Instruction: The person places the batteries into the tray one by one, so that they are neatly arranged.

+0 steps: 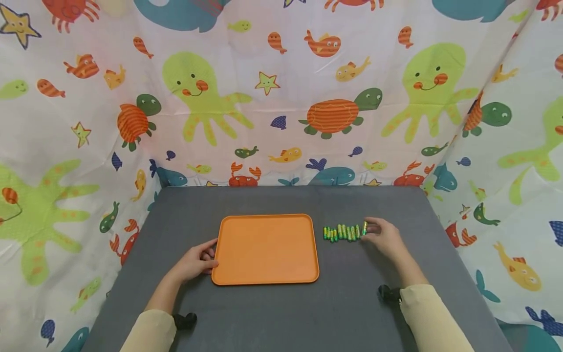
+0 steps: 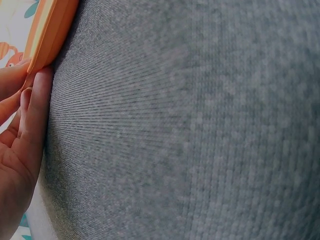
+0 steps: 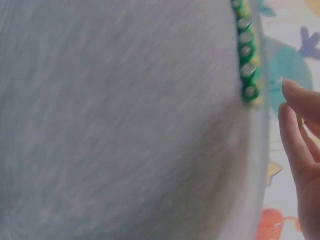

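The right hand (image 1: 383,237) pinches a single battery (image 1: 364,228) between thumb and fingers, holding it roughly upright just beside the right end of a row of batteries (image 1: 353,233). From the right wrist, only a small bit of yellow shows between the fingers, so most of that battery is hidden there. The left hand (image 1: 196,260) grips the left edge of an orange tray (image 1: 265,249), and the left wrist view shows thumb and fingers closing on its rim. The tray lies flat, a shallow rectangle with rounded corners, between the left hand and the row. The batteries in the row are green and yellow and lie side by side near the tray's right edge, apart from it; those at the left end look smaller than the rest. All of this rests on a grey bench (image 1: 281,318). Each arm wears a pale beige sleeve (image 1: 433,318), with a black device (image 1: 389,294) at the wrist. Beyond the bench, at the back and both sides, hangs a white cloth (image 1: 246,44) printed with octopuses, turtles, whales, crabs, fish and stars.
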Demonstrator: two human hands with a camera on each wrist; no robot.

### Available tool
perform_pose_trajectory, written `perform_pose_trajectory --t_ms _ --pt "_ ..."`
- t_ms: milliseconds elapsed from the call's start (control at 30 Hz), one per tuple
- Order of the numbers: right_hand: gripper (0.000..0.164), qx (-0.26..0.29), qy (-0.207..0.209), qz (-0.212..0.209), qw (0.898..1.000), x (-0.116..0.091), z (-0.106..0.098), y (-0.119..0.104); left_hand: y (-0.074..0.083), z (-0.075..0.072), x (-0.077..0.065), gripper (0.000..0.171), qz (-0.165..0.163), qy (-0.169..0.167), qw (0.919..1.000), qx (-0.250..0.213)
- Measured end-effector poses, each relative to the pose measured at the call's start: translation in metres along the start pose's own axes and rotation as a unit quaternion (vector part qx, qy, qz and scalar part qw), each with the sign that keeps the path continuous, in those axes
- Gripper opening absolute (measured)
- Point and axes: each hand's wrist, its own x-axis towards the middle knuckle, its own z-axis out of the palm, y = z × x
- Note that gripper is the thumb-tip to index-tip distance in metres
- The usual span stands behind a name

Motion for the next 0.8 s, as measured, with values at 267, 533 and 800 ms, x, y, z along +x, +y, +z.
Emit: perform_pose_trajectory --t_ms 267,533,800 --pt "0.06 0.031 -0.014 -0.032 0.999 -0.006 0.0 -0.04 -0.003 0.002 0.0 0.078 -0.006 0.006 0.9999 -0.011" --pt "0.06 0.063 -0.035 -0.042 0.996 -0.014 0.011 -0.089 -0.006 0.0 -0.001 0.078 -0.001 0.0 1.0 0.001" --pt "0.058 0.102 -0.042 -0.083 0.99 -0.019 0.027 -0.119 -0.01 0.0 0.001 0.078 0.002 -0.003 1.0 -0.009"
